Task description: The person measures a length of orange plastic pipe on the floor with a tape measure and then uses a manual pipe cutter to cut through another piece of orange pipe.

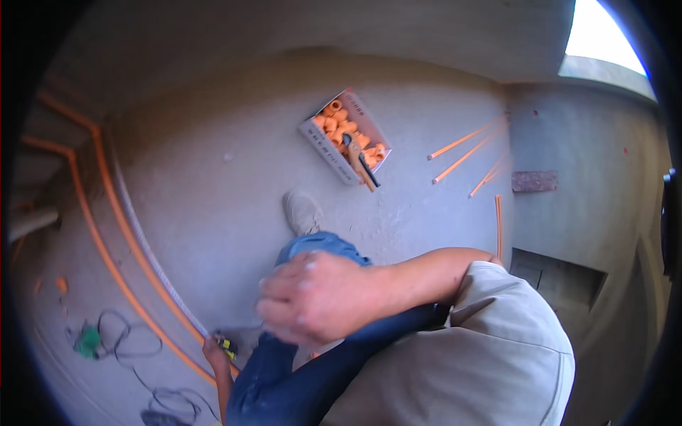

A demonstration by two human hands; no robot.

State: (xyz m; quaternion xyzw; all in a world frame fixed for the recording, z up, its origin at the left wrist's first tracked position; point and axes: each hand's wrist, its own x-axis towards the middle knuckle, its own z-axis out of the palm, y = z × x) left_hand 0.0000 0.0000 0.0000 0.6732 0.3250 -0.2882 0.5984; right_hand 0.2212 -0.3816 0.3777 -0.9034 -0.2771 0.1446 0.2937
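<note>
Toward seven o'clock the left hand (pixel 214 352) meets a pale strip (pixel 147 245) curving past nine beside an orange pipe (pixel 111 188); the curled right hand (pixel 316 295) is blurred near six, and neither grip can be told. Aligning seems in hand, needing a steady strip.

two hands (pixel 312 295) (pixel 216 353), one box (pixel 328 154), one shoe (pixel 303 211)

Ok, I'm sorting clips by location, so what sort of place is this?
Probably a room being built or renovated: orange pipes lie about, a box of orange fittings sits on the floor, and the grey floor looks unfinished.
</note>
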